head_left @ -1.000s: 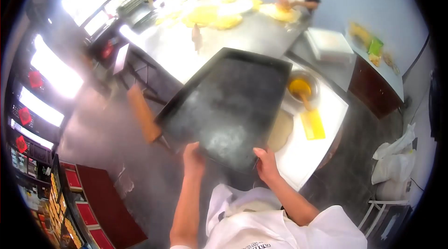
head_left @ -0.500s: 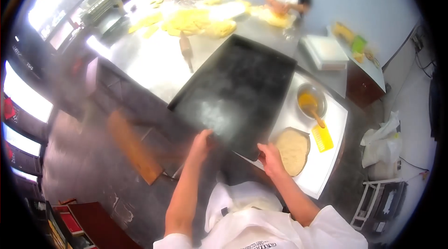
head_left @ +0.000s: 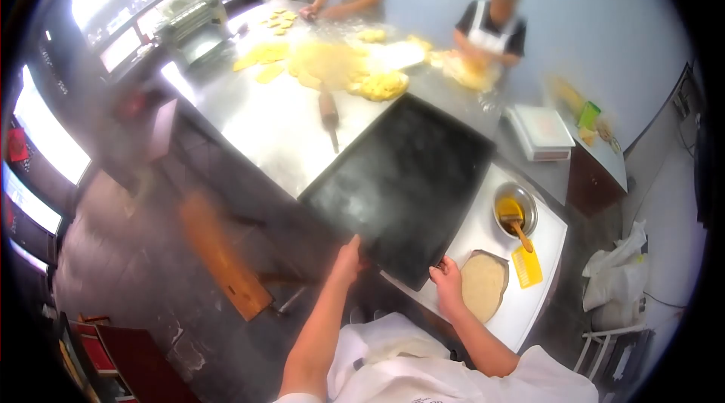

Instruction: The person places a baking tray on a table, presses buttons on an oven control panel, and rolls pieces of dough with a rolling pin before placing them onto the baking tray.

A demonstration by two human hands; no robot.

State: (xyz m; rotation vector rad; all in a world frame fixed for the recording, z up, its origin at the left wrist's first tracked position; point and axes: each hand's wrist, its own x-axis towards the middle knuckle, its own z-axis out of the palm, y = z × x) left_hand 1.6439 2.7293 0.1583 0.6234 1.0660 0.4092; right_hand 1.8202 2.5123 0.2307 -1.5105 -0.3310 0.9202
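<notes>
A large black baking tray [head_left: 411, 176] lies slanted across the corner of the worktable, its near end reaching out towards me. My left hand [head_left: 348, 261] is closed on the near left part of its edge. At the near right corner, my right hand [head_left: 447, 282] grips the rim with the thumb on top. Just right of the tray, on a white board [head_left: 470, 210], are a flat round of dough [head_left: 484, 286] and a steel bowl [head_left: 532, 205] of yellow liquid. A brush [head_left: 519, 229] rests in the bowl, and a yellow scraper [head_left: 527, 267] is beside it.
Beyond the tray, a rolling pin [head_left: 328, 117] and yellow dough [head_left: 325, 59] lie on the steel table [head_left: 264, 127]. Two people work at its far side. A white scale [head_left: 541, 131] stands at right. An orange-brown wooden bench [head_left: 226, 263] is on the floor at left.
The view has tilted, so the tray, table and people all appear lower and slightly to the right. Both hands keep their hold on the tray, which shows little movement relative to the table.
</notes>
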